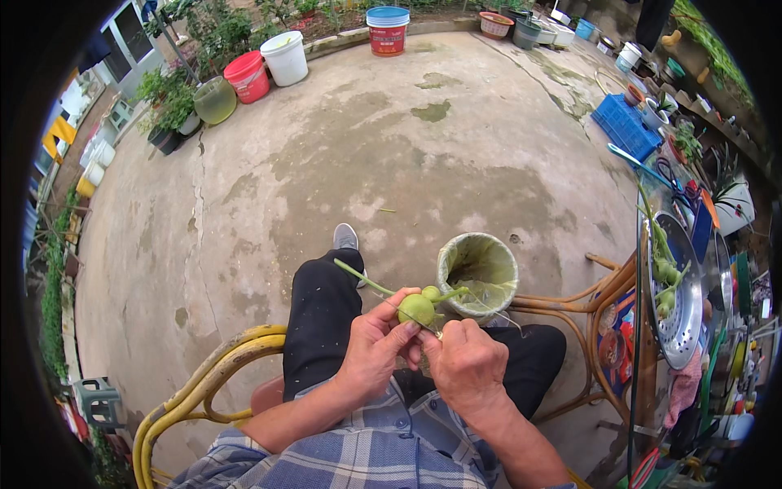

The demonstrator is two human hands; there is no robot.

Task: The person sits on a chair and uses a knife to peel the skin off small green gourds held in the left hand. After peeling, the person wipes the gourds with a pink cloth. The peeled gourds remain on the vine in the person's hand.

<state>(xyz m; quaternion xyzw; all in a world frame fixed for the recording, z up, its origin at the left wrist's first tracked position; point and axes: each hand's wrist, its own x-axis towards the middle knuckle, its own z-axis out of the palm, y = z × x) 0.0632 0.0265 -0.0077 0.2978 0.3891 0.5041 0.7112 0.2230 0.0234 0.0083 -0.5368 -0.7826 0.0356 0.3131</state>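
Note:
My left hand [374,345] holds a small green gourd [415,309] over my lap, fingers and thumb around its side. A smaller round green bulge [431,293] joins it, and a cut green stem [360,275] extends up and left. Thin tendrils trail to the right. My right hand [467,363] is closed against the gourd's lower right side, pinching a thin strand [421,324] that crosses the gourd; the fingers hide most of what they grip. Just beyond my hands stands a bin with a plastic liner [449,260].
On my right, a glass-topped table [636,391] bears a perforated metal colander [687,318] with green gourds [665,269], scissors [667,171] and other tools. A rattan chair arm [201,367] curves at my left. Buckets [388,40] and potted plants [174,107] line the concrete yard [342,159].

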